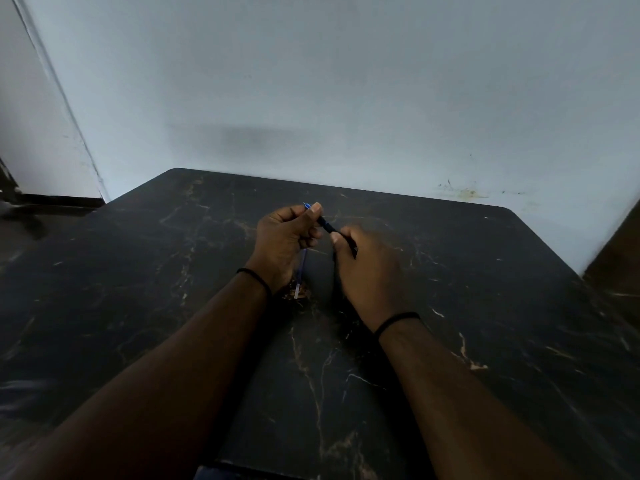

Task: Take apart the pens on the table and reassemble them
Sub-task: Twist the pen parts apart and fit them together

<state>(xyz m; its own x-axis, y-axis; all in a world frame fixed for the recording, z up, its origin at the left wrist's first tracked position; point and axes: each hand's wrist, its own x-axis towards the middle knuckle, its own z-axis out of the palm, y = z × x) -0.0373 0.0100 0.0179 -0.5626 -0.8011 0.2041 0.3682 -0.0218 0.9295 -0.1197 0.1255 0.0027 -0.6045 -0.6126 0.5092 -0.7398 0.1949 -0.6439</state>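
Pinching a slim black plastic pen [327, 226] in both grips, left hand [282, 237] and right hand [367, 268] clamped on it above the dark marbled counter [485, 306].

A plain room, likely in a home, though nothing settles it. A dark marble-patterned table [450, 271] with pale veins stands against a bare bluish-white painted wall [311, 81], scuffed and stained toward 2 o'clock. At 10 o'clock a white door or panel edge [45, 71] meets a dark floor [20, 230].
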